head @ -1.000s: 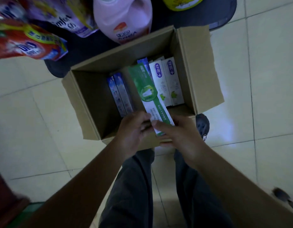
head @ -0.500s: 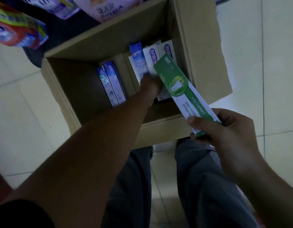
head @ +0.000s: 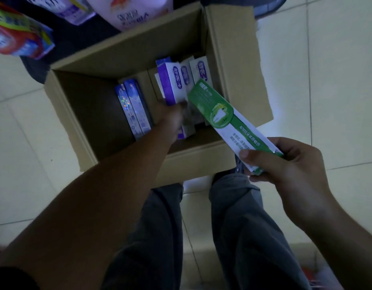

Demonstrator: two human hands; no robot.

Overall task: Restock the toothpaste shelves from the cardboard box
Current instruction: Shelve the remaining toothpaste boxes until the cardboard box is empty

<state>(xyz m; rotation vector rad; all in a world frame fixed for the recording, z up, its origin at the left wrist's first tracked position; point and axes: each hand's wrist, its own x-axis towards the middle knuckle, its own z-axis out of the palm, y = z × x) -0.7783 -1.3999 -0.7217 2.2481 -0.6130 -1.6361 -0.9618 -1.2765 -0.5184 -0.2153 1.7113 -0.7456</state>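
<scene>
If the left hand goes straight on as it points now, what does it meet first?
The purple-and-white toothpaste carton inside the cardboard box; the blurred left hand seems to touch it now.

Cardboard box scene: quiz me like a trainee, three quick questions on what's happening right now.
1. True or false: the right hand holds the green carton.
2. Inside the cardboard box, the left hand has its grip on: A) a purple and white carton; B) a bottle; C) the box flap.
3. What colour are the two cartons standing left of that hand?
Key: 1 true; 2 A; 3 blue.
</scene>
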